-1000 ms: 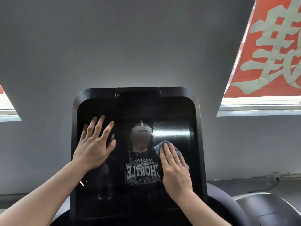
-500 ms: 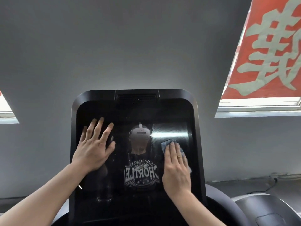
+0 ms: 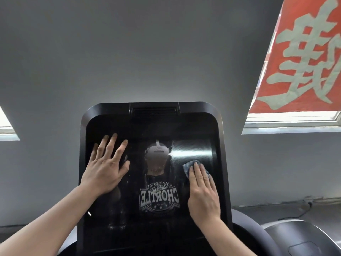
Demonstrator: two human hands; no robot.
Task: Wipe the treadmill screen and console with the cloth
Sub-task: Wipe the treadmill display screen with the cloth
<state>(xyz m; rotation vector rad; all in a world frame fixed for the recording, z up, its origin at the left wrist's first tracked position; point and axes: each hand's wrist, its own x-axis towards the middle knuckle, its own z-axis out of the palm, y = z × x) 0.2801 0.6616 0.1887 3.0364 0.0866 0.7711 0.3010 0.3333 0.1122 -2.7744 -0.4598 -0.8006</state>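
The treadmill screen [image 3: 151, 130] is a tall glossy black panel in a rounded black frame, tilted back in front of me. My left hand [image 3: 105, 167] lies flat on its left side, fingers spread, holding nothing. My right hand [image 3: 202, 189] presses a small blue-grey cloth [image 3: 188, 166] flat against the right side of the screen; only the cloth's top edge shows past my fingertips. The glass mirrors a person wearing a headset and a printed black shirt. Smears and specks show low on the glass.
A grey wall stands behind the screen. A window with a red banner [image 3: 302, 58] is at the upper right, another window edge [image 3: 5, 130] at the left. The grey treadmill housing [image 3: 295, 237] curves at the lower right, with a cable [image 3: 295, 213] on the floor behind.
My right hand has slid the cloth rightwards across the screen toward its right edge. My left hand stays flat in the same place.
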